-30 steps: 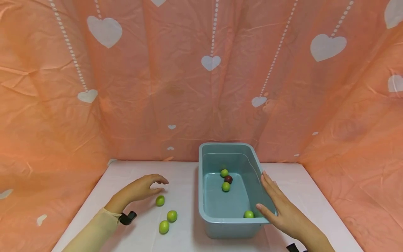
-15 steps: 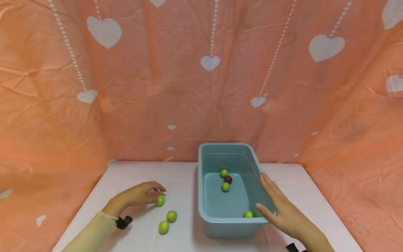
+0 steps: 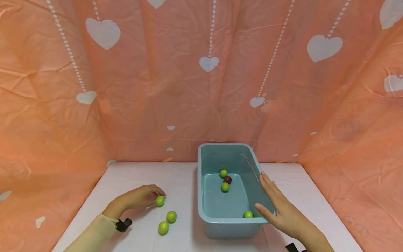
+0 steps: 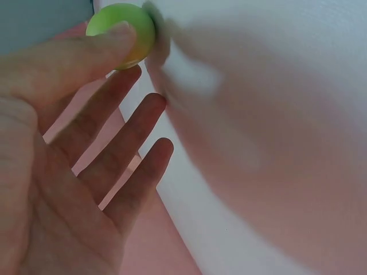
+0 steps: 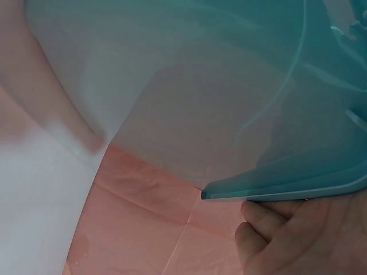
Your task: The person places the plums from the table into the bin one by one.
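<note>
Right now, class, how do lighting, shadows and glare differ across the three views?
Head: brightest, with a soft shadow on the white table just left of the blue-grey bin; left wrist: a broad, soft-edged shadow spreads beside the fingers of the left hand; right wrist: dimmer, with small pale highlights on the bin's wall at upper right.

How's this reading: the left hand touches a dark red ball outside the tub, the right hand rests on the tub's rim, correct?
Wrong colour: the left hand touches a green ball, as the left wrist view shows. It is outside the tub, and the right hand rests on its rim.
</note>
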`<state>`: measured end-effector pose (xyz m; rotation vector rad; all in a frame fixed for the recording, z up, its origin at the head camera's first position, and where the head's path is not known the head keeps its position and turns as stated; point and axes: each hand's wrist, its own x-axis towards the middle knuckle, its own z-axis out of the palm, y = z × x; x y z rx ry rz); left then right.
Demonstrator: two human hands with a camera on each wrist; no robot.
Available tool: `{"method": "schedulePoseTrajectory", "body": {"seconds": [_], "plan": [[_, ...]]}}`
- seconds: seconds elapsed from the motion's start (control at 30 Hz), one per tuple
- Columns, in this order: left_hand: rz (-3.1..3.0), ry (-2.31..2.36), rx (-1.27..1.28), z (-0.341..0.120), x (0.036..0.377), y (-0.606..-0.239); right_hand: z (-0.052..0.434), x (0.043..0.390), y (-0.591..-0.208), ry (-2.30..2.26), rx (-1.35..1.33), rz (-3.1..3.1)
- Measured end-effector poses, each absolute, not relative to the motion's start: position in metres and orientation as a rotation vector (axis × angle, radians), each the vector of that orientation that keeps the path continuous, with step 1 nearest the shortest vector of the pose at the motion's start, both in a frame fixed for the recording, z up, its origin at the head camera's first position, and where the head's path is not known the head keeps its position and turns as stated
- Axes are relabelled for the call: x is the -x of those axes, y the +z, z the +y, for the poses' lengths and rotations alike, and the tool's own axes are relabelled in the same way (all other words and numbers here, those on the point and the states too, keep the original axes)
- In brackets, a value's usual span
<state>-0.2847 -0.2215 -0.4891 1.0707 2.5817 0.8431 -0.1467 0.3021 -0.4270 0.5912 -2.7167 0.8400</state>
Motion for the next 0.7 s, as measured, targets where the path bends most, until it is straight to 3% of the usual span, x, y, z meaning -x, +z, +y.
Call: {"method": "schedulePoseTrajectory", "body": {"seconds": [0.7], "plan": [[2.675,0.831,-1.025,-0.2170,0.2888,-0.4864,0.3015,0.1469,-0.4267,0.825,-0.611,-2.705]]}}
